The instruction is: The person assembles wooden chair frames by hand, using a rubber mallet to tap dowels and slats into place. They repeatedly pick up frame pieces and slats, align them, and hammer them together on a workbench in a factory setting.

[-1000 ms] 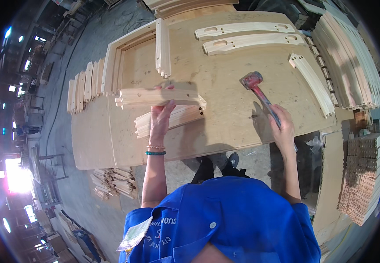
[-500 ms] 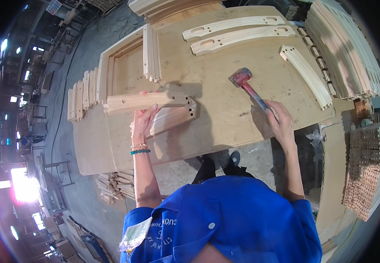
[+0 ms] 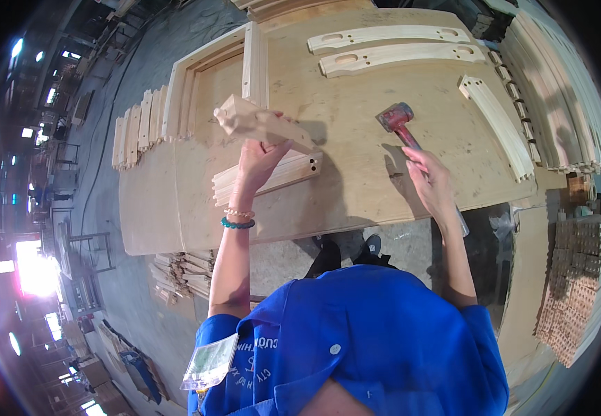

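Observation:
My left hand (image 3: 261,161) is closed around a pale wooden rail (image 3: 257,125), raised above the table and tilted, its near end blurred by motion. Just below it, a bundle of wooden slats (image 3: 276,173) with dark holes at the right end rests on the tabletop. My right hand (image 3: 429,182) grips a mallet (image 3: 396,118) partway along its handle. The mallet has a worn red and dark head, which points away from me over the table. The handle's lower end sticks out below my hand.
On the cardboard-covered table (image 3: 349,173) lie two curved rails (image 3: 390,48) at the back and curved slats (image 3: 498,128) at the right. A wooden frame (image 3: 175,97) and short pieces (image 3: 137,128) stand at the left. Tall stacks of wood (image 3: 557,90) border the right side.
The rail in my left hand has turned from lying level to pointing its end up toward me. My right hand has shifted up the mallet's handle, closer to the head.

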Tool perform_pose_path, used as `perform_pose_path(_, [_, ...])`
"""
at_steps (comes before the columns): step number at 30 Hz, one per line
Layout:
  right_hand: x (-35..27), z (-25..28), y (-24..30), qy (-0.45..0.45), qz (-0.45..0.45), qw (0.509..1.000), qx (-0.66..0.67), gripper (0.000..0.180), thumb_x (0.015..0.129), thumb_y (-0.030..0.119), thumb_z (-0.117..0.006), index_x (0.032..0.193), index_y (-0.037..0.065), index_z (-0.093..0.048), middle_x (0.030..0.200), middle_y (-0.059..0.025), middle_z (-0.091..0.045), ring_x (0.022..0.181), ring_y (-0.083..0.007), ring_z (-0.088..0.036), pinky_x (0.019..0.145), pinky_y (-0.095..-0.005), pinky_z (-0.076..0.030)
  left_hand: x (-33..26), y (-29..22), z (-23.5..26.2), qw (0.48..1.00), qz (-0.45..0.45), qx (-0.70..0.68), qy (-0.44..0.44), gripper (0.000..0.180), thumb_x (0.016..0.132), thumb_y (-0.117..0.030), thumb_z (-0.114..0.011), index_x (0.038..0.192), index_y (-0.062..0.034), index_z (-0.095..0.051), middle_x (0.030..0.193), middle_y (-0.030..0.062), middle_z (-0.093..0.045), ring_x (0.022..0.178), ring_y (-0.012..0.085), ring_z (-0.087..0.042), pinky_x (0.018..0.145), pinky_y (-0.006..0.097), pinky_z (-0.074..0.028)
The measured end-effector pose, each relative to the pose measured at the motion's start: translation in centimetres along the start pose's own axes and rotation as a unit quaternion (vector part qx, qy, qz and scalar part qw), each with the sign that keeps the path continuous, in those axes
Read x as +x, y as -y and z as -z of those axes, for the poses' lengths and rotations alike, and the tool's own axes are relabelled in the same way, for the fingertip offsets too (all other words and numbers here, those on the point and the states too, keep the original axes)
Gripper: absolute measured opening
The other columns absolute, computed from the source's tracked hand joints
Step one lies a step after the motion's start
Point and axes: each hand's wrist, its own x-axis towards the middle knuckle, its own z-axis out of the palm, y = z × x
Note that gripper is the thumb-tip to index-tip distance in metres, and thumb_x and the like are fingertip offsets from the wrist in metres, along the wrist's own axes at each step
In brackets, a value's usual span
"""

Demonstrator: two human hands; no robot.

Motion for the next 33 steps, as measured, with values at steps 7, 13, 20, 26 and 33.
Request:
perform_pose_path(7, [3.1,-9.5,2.5,0.188,-0.112,0.913,0.344,0.062,0.087,0.013,-0.067,0.141,0.005,-0.037,0.119,-0.0150,-0.058,0.100,-0.0169,-0.061,0.080,-0.0272,-0.051,0.1,-0.3,-1.2,0.885,0.154,-0.398,-0.188,0.027,0.093,-0.031,-0.061,0.106,-0.0080,-0.056,0.099,0.0085,-0.066,0.080,0.0186,-0.067,0.074,0.030,-0.058])
perform_pose_path(13, [8.3,-10.5,11.0,0.104,0.047,0.969,0.220,0.043,0.082,0.005,-0.071,0.122,0.002,-0.057,0.097,-0.0086,-0.064,0.088,-0.0117,-0.062,0.072,-0.0242,-0.051,-2.6,-2.8,-2.6,0.869,0.263,-0.417,0.050,0.046,0.093,-0.046,-0.056,0.116,-0.0065,-0.055,0.097,0.0070,-0.065,0.076,0.0170,-0.065,0.074,0.031,-0.056])
perform_pose_path(20, [8.7,-10.0,15.9,0.061,0.171,0.975,0.126,0.061,0.075,0.044,-0.075,0.118,0.004,-0.059,0.103,-0.0105,-0.063,0.087,-0.0185,-0.062,0.075,-0.0303,-0.051,0.2,-2.6,-1.1,0.986,-0.035,0.152,-0.066,0.051,0.081,-0.013,-0.072,0.122,-0.0026,-0.045,0.102,0.0125,-0.062,0.090,0.0231,-0.063,0.077,0.032,-0.052])
perform_pose_path(26, [7.3,-0.6,5.1,0.012,0.015,0.994,0.107,0.038,0.089,0.025,-0.064,0.118,0.001,-0.058,0.105,-0.0096,-0.061,0.090,-0.0124,-0.059,0.075,-0.0280,-0.052,0.5,1.2,3.0,0.959,0.032,-0.279,-0.028,0.028,0.083,0.005,-0.059,0.105,-0.0076,-0.049,0.118,0.0103,-0.055,0.116,0.0228,-0.053,0.098,0.034,-0.044])
perform_pose_path(33, [1.4,2.8,-1.6,-0.060,-0.144,0.977,0.143,0.025,0.091,0.012,-0.056,0.114,0.002,-0.058,0.100,-0.0056,-0.059,0.081,-0.0088,-0.057,0.069,-0.0245,-0.052,-0.3,4.1,2.8,0.944,0.051,-0.325,-0.014,0.033,0.080,0.005,-0.056,0.104,-0.0134,-0.042,0.123,0.0093,-0.049,0.134,0.0298,-0.037,0.112,0.043,-0.029])
